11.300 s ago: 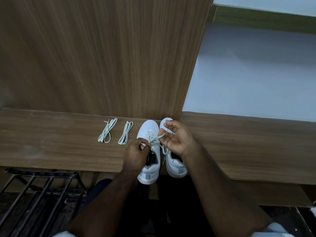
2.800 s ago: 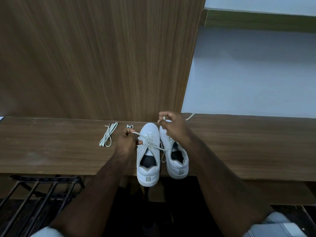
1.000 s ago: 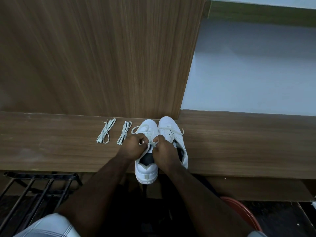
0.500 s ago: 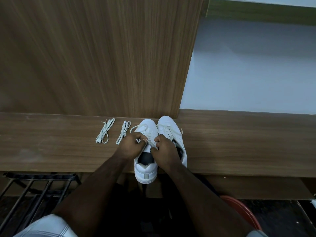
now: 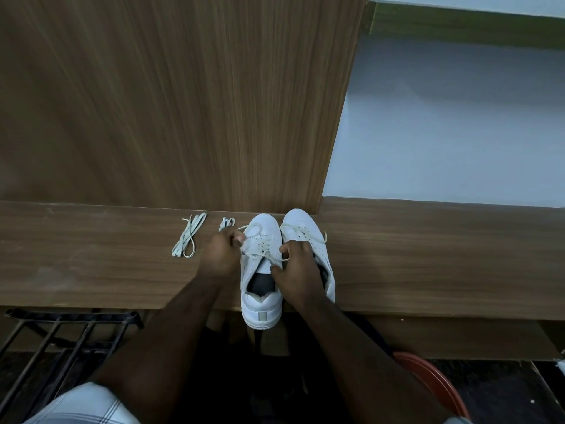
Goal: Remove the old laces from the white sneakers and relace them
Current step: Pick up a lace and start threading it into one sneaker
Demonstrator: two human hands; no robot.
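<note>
While laces (image 5: pixel 263 255) span between, left hand (image 5: pixel 220 257), right hand (image 5: pixel 298 272), pinching ends

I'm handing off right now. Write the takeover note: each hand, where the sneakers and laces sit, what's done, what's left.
Left hand: pinching one strand of the lace at the left sneaker, pulling outward.
Right hand: pinching the other strand over the same sneaker's tongue.
Both sneakers stand side by side on the wooden ledge, toes to the panel; the right sneaker still carries a loose lace.
Two bundled laces lie left of them: one in the open, one partly behind the left hand.
Done: left sneaker's lace loosened at the top.
Left: pull both laces out, then relace with the bundled ones.
</note>
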